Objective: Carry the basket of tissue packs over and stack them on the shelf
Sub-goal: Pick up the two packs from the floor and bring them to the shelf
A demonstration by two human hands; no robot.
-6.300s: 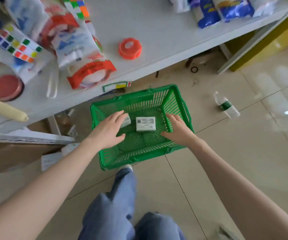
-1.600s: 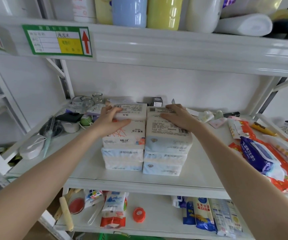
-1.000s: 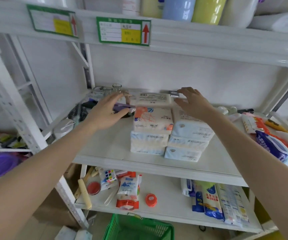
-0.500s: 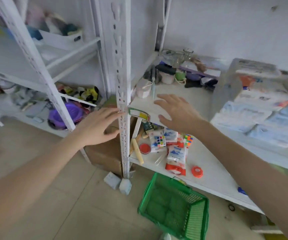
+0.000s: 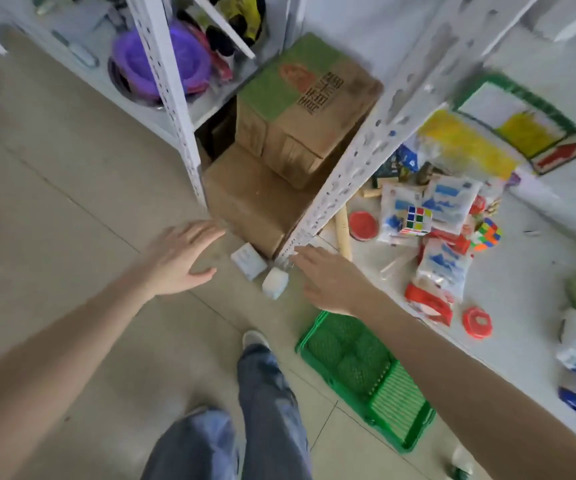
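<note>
Nearest the camera, the person's legs in blue-grey jeans are standing on the beige tiled floor, one grey shoe toe pointing forward. Just right of them the green plastic mesh basket is sitting on the floor, partly under the white metal shelf — no tissue packs are showing inside it. Both bare forearms are stretching forward and down. The left hand is hovering palm-down, fingers spread and holding nothing; the right hand is likewise empty, fingers extended toward two small white packs lying at the foot of the perforated white upright post. Beyond, brown cardboard boxes are sitting stacked.
</note>
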